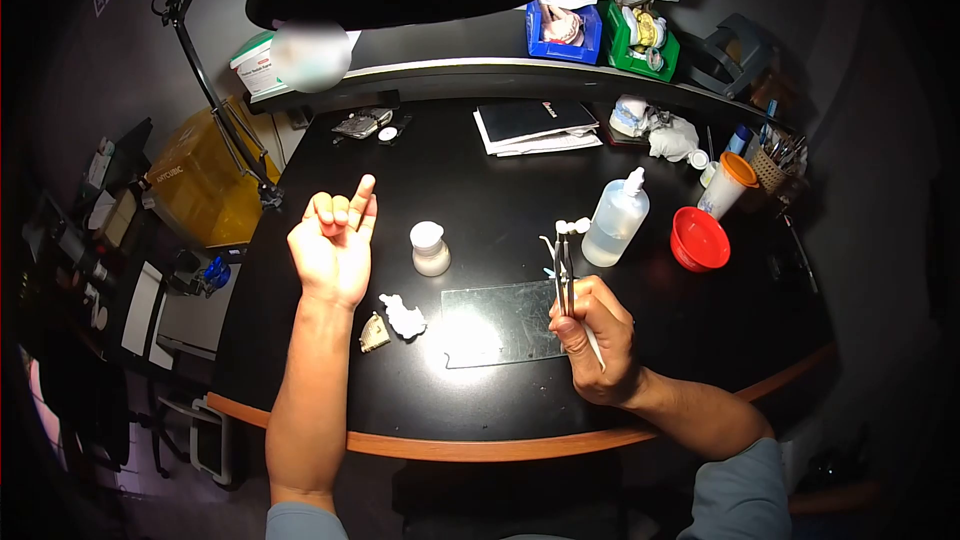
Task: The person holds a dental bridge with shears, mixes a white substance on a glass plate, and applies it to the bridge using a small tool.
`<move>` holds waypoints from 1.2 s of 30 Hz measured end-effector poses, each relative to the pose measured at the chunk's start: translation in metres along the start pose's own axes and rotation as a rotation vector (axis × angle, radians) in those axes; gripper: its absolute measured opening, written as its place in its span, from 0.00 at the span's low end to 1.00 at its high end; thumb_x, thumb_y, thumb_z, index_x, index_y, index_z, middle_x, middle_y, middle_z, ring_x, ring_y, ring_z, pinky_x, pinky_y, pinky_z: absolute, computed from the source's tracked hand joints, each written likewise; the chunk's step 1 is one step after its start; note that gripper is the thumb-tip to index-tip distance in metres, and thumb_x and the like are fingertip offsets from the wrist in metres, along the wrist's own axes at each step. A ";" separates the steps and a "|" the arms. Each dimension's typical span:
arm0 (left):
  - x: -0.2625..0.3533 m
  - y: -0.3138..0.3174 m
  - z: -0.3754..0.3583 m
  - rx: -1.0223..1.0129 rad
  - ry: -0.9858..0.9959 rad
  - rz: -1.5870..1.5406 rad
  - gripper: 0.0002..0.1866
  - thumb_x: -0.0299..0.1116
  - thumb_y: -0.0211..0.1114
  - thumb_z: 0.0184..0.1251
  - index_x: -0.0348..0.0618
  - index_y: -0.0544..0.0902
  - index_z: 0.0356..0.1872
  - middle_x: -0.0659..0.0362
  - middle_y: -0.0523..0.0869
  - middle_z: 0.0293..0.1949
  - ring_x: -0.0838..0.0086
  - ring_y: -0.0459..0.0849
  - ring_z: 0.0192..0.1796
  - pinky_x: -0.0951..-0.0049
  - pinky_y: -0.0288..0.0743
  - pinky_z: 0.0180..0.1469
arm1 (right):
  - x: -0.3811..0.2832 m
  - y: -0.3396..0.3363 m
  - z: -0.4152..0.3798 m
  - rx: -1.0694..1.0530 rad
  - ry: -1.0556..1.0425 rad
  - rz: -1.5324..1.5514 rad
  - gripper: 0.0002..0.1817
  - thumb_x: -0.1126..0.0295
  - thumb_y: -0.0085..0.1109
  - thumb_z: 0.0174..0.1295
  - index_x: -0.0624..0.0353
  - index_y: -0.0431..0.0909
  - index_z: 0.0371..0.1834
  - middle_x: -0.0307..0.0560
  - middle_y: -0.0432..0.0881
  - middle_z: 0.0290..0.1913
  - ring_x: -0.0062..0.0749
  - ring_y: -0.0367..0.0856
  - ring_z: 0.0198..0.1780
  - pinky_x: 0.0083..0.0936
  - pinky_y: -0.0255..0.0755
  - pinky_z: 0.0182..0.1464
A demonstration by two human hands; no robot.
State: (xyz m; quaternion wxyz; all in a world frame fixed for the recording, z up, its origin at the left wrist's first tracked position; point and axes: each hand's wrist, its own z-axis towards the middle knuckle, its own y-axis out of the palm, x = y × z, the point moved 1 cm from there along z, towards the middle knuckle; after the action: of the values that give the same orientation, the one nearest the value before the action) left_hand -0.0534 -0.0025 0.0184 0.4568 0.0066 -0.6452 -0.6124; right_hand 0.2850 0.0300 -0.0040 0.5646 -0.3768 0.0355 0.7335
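My right hand (pixel 600 340) is closed around metal tweezers (pixel 564 275) and a thin pointed tool. At the tweezers' tips are small white tooth-like pieces (pixel 572 226). My left hand (pixel 335 245) is raised palm up over the desk, its index finger stretched and other fingers curled, holding nothing visible. Below my right hand lies a glass plate (pixel 500 325). A small jar with a white lid (pixel 430 250) stands between the hands. Near my left wrist lie a crumpled white tissue (pixel 403 317) and a small beige piece (pixel 374 333).
A clear bottle (pixel 615 225) stands just behind my right hand, with a red bowl (pixel 700 239) and an orange-lidded cup (pixel 729 185) to its right. Papers and a dark folder (pixel 535 128) lie farther back. A lamp arm (pixel 215 90) rises at the left.
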 end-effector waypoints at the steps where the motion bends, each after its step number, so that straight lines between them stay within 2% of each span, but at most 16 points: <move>1: 0.001 0.007 0.000 0.117 -0.025 -0.005 0.13 0.21 0.48 0.69 0.49 0.69 0.23 0.61 0.74 0.25 0.53 0.86 0.67 0.55 0.67 0.79 | 0.000 0.000 0.000 0.000 -0.001 0.001 0.10 0.73 0.56 0.83 0.64 0.78 0.39 0.46 0.78 0.44 0.20 0.74 0.33 0.22 0.72 0.35; 4: 0.004 0.002 0.002 0.257 -0.058 -0.002 0.10 0.21 0.51 0.66 0.47 0.73 0.25 0.61 0.79 0.29 0.54 0.86 0.69 0.58 0.67 0.78 | -0.004 -0.001 -0.002 -0.008 0.126 0.063 0.07 0.74 0.60 0.80 0.66 0.79 0.42 0.49 0.77 0.42 0.31 0.76 0.37 0.28 0.72 0.41; 7: 0.001 -0.007 0.007 0.243 0.092 0.299 0.08 0.22 0.55 0.65 0.44 0.80 0.27 0.57 0.88 0.37 0.56 0.87 0.68 0.61 0.69 0.76 | -0.003 -0.002 0.000 0.004 0.105 0.060 0.07 0.73 0.60 0.80 0.66 0.79 0.42 0.49 0.76 0.41 0.31 0.75 0.37 0.28 0.72 0.41; 8: -0.001 -0.009 0.008 0.230 0.169 0.447 0.08 0.23 0.56 0.65 0.43 0.83 0.28 0.55 0.91 0.41 0.56 0.88 0.67 0.62 0.70 0.75 | -0.002 -0.002 0.001 0.003 0.083 0.046 0.08 0.73 0.59 0.81 0.65 0.79 0.41 0.48 0.77 0.42 0.26 0.75 0.35 0.25 0.71 0.37; 9: -0.002 -0.010 0.008 0.116 0.404 0.709 0.09 0.23 0.61 0.65 0.43 0.89 0.29 0.54 0.96 0.46 0.58 0.89 0.65 0.63 0.72 0.72 | 0.000 -0.001 0.001 0.001 0.067 0.034 0.10 0.73 0.57 0.83 0.65 0.78 0.40 0.47 0.77 0.43 0.21 0.74 0.33 0.22 0.71 0.34; 10: 0.000 -0.006 0.005 0.058 0.650 0.960 0.09 0.23 0.63 0.64 0.45 0.89 0.27 0.57 0.97 0.44 0.59 0.89 0.64 0.62 0.73 0.72 | 0.000 -0.001 -0.001 -0.002 0.054 0.023 0.11 0.72 0.55 0.84 0.64 0.78 0.39 0.46 0.77 0.44 0.17 0.73 0.31 0.18 0.70 0.30; 11: 0.001 0.000 0.002 -0.005 0.903 1.204 0.10 0.22 0.65 0.64 0.47 0.90 0.26 0.60 0.97 0.42 0.59 0.90 0.63 0.62 0.73 0.71 | -0.001 -0.001 -0.002 -0.003 0.091 0.043 0.10 0.72 0.57 0.83 0.65 0.78 0.40 0.47 0.77 0.43 0.21 0.74 0.33 0.22 0.70 0.34; 12: 0.003 0.004 -0.003 -0.010 1.058 1.362 0.11 0.20 0.68 0.61 0.53 0.91 0.27 0.68 0.97 0.38 0.60 0.89 0.64 0.60 0.71 0.72 | -0.002 -0.001 -0.002 -0.004 0.125 0.063 0.09 0.72 0.58 0.82 0.66 0.79 0.41 0.48 0.77 0.42 0.26 0.74 0.35 0.25 0.71 0.37; 13: 0.003 0.005 -0.005 -0.033 1.066 1.428 0.11 0.22 0.70 0.60 0.57 0.92 0.27 0.73 0.97 0.40 0.62 0.87 0.67 0.57 0.64 0.76 | -0.003 -0.001 -0.002 -0.004 0.159 0.082 0.09 0.72 0.60 0.81 0.66 0.80 0.42 0.49 0.76 0.40 0.30 0.75 0.37 0.28 0.71 0.41; 15: -0.001 0.010 -0.011 0.000 1.120 1.529 0.12 0.23 0.72 0.59 0.61 0.93 0.27 0.76 0.97 0.42 0.66 0.84 0.71 0.54 0.57 0.79 | -0.002 -0.001 -0.002 -0.008 0.157 0.085 0.09 0.72 0.60 0.81 0.67 0.80 0.42 0.48 0.76 0.40 0.30 0.75 0.37 0.28 0.71 0.41; 18: -0.003 0.008 -0.010 0.000 1.091 1.526 0.12 0.24 0.73 0.58 0.63 0.94 0.28 0.77 0.98 0.43 0.67 0.82 0.72 0.53 0.53 0.80 | -0.003 -0.001 -0.003 -0.007 0.156 0.090 0.09 0.72 0.59 0.81 0.67 0.79 0.42 0.48 0.76 0.40 0.29 0.74 0.37 0.27 0.71 0.41; 21: -0.001 0.009 -0.011 -0.021 1.105 1.521 0.12 0.24 0.74 0.58 0.63 0.95 0.29 0.77 0.98 0.44 0.67 0.82 0.72 0.51 0.53 0.80 | -0.003 -0.001 -0.002 -0.005 0.146 0.090 0.09 0.72 0.59 0.81 0.66 0.79 0.42 0.48 0.76 0.41 0.29 0.74 0.37 0.27 0.71 0.41; 30: -0.004 0.008 -0.009 -0.054 1.068 1.428 0.11 0.23 0.73 0.58 0.60 0.95 0.32 0.75 0.98 0.43 0.66 0.85 0.69 0.57 0.62 0.77 | -0.003 0.000 -0.002 -0.011 0.123 0.072 0.08 0.73 0.59 0.81 0.66 0.79 0.42 0.48 0.76 0.41 0.29 0.74 0.37 0.28 0.70 0.40; 33: -0.009 0.015 -0.014 -0.009 1.064 1.439 0.11 0.24 0.74 0.58 0.60 0.96 0.33 0.75 0.97 0.41 0.67 0.85 0.68 0.58 0.62 0.76 | -0.003 0.000 -0.002 -0.008 0.135 0.082 0.08 0.73 0.59 0.81 0.66 0.79 0.42 0.47 0.75 0.40 0.29 0.74 0.37 0.27 0.70 0.40; 36: -0.012 0.013 -0.016 0.011 1.034 1.502 0.08 0.29 0.79 0.60 0.61 0.96 0.35 0.77 0.96 0.41 0.69 0.84 0.67 0.56 0.59 0.77 | -0.003 0.001 -0.002 -0.008 0.136 0.082 0.08 0.73 0.59 0.81 0.66 0.79 0.42 0.47 0.75 0.40 0.29 0.74 0.37 0.27 0.70 0.40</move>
State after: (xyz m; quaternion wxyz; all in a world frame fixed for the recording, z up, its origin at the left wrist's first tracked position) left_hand -0.0297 -0.0044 0.0189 0.9678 -0.1393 -0.1973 -0.0714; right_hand 0.2857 0.0263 -0.0034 0.5290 -0.4262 0.0863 0.7287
